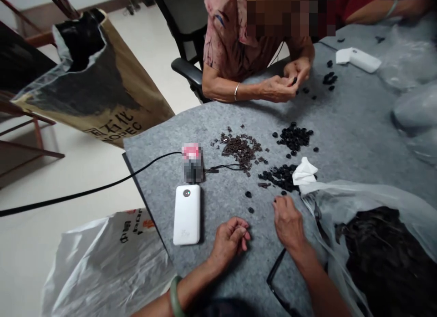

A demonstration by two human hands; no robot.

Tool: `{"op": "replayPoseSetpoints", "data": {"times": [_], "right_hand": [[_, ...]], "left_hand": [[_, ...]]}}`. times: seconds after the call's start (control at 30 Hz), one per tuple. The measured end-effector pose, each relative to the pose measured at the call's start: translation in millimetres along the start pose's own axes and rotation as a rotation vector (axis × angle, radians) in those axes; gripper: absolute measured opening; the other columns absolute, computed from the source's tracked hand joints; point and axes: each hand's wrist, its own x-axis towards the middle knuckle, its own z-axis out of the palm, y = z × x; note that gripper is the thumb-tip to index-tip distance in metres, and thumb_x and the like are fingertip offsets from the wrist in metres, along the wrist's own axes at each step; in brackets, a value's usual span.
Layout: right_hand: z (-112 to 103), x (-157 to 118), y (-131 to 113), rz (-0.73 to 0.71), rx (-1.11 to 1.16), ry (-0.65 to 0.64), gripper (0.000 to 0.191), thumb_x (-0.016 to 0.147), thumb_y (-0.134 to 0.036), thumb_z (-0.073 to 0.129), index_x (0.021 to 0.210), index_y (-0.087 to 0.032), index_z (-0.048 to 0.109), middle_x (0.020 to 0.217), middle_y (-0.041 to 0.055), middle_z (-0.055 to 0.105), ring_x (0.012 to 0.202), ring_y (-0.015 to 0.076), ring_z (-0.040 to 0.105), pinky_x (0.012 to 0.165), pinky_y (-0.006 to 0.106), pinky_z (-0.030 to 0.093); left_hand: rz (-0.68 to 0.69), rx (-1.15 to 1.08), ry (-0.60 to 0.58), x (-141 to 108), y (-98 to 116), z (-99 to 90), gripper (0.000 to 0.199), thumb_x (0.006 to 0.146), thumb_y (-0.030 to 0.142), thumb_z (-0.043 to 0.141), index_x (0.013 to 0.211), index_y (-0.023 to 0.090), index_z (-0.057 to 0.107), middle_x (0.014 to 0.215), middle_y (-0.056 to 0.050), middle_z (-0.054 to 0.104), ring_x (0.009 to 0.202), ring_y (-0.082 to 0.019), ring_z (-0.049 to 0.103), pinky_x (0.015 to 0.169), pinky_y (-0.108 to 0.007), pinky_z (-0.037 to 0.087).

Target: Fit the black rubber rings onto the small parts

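where grey felt [344, 121] ends — pale floor [44, 248]

Two hands are reaching over the gray table [153, 180]: the left hand [229, 242] and the right hand [288, 223]. Two more hands [278, 89] are showing across the table, on a co-worker. One brown pile of tiny square bits [241, 150] is lying there, and two big piles of black rings [294, 137] are lying beside it. One white power bank [186, 214] is sitting near them, and two bangles [175, 303] are showing on two arms.
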Motion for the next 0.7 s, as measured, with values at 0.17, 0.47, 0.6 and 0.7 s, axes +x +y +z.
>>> {"op": "replayPoseSetpoints", "data": {"times": [0.17, 0.47, 0.6, 0.7], "right_hand": [[14, 24, -23, 0.157, 0.193, -0.072, 0.029, 0.093, -0.034, 0.05, 0.1, -0.013, 0.068, 0.101, 0.0107, 0.066, 0.083, 0.0117, 0.059, 0.076, 0.024, 0.049], [7, 34, -12, 0.479, 0.555, -0.146, 0.041, 0.083, -0.042, 0.051, 0.108, -0.013, 0.066, 0.063, 0.0003, 0.062, 0.045, 0.0062, 0.05, 0.046, 0.018, 0.041], [5, 34, -14, 0.517, 0.63, -0.108, 0.039, 0.078, -0.041, 0.056, 0.103, -0.013, 0.067, 0.06, -0.0004, 0.06, 0.045, 0.0053, 0.048, 0.044, 0.016, 0.038], [3, 32, -15, 0.535, 0.654, -0.079, 0.039, 0.076, -0.041, 0.059, 0.102, -0.013, 0.066, 0.059, -0.0011, 0.059, 0.046, 0.0055, 0.049, 0.044, 0.016, 0.036]], "left_hand": [[0.01, 0.041, -0.017, -1, -1, -5.9, 0.041, 0.083, 0.053, 0.068, 0.095, 0.015, 0.059, 0.075, -0.002, 0.066, 0.049, -0.006, 0.051, 0.044, -0.018, 0.034], [-0.008, 0.067, -0.058, 1, 2, -9.0, 0.043, 0.083, 0.055, 0.068, 0.096, 0.015, 0.06, 0.071, -0.001, 0.064, 0.048, -0.006, 0.047, 0.044, -0.018, 0.035], [-0.024, 0.071, -0.054, 1, 6, -7.5, 0.043, 0.081, 0.054, 0.069, 0.096, 0.015, 0.059, 0.073, -0.002, 0.065, 0.048, -0.006, 0.049, 0.044, -0.018, 0.035], [-0.032, 0.076, -0.048, 0, 8, -6.6, 0.041, 0.08, 0.052, 0.07, 0.095, 0.016, 0.057, 0.074, -0.001, 0.065, 0.049, -0.006, 0.051, 0.043, -0.018, 0.034]]}}
